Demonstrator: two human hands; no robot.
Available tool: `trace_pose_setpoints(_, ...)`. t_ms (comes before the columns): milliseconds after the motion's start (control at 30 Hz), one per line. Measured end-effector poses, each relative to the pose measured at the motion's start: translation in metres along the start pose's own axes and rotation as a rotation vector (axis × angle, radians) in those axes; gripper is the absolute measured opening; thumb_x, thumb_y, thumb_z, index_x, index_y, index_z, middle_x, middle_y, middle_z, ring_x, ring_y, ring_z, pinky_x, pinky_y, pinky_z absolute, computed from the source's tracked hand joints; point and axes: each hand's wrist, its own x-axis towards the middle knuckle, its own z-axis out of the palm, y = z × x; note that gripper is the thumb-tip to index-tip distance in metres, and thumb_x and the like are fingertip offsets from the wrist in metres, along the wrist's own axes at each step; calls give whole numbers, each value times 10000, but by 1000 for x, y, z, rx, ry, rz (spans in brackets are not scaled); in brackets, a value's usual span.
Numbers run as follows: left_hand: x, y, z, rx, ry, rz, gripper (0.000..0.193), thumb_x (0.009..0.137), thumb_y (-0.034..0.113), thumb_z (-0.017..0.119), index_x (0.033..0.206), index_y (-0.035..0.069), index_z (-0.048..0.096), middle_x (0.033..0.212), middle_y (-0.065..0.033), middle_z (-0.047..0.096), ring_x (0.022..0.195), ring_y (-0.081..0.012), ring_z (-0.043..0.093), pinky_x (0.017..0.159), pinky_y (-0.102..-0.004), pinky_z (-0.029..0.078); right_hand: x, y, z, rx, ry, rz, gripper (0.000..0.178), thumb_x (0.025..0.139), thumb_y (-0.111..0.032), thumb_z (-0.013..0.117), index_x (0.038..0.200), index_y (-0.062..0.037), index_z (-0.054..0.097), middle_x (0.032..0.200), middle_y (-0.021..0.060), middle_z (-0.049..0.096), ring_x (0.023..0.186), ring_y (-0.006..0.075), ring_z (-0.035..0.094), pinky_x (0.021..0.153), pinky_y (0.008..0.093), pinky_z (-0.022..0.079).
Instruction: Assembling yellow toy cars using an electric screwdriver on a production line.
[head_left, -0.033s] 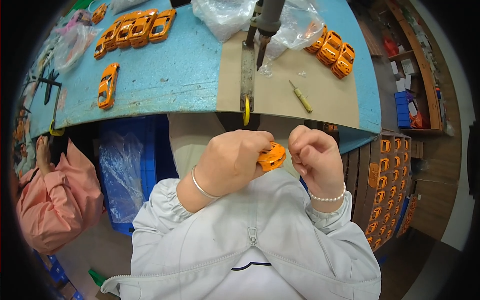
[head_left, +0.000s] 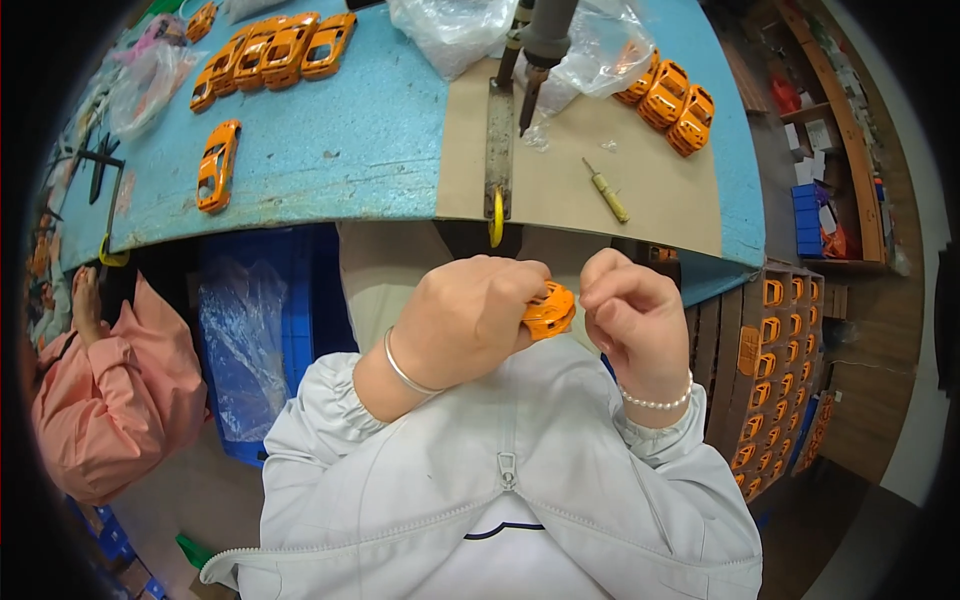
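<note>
An orange toy car body [head_left: 551,312] is gripped in my left hand [head_left: 462,318], in front of my jacket and just off the bench edge. My fingers wrap its left end and hide that part. To its right, slightly apart from it, my right hand [head_left: 640,318] is raised with curled fingers, thumb and forefinger pinched together. Whatever is in that pinch, if anything, is too small or hidden to make out. A small yellow-handled screwdriver-like tool [head_left: 608,195] lies on the brown board [head_left: 560,200] beyond my right hand.
A dark press-like tool [head_left: 545,45] with a yellow-tipped bar stands ahead. Orange car bodies [head_left: 290,50] line the blue bench [head_left: 330,160], with more [head_left: 690,120] at right. Plastic bags lie behind. A rack of car bodies [head_left: 760,390] stands right; a co-worker's pink sleeve [head_left: 120,410] is left.
The car body has turned slightly in my left hand. Both hands stay in nearly the same place, and the whole view has shifted a little.
</note>
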Motion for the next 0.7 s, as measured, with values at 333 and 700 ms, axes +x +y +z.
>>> trace_pose_setpoints(333,0,3,-2,103,-14,45,531,737,176,796,1092,43,423,964,-127,675,653,-246,645,551,-314,521,-7,11,14,-405,-6,-142,173,808,69,670,949,-15,726,970,29,516,690,52,524,598,175,443)
trace_pose_setpoints(700,1,9,-7,270,-148,126,381,806,161,695,1047,44,424,902,-117,660,647,-224,633,549,-310,502,18,2,-4,-106,-202,380,126,809,23,669,913,-15,610,849,26,570,684,81,551,597,223,481)
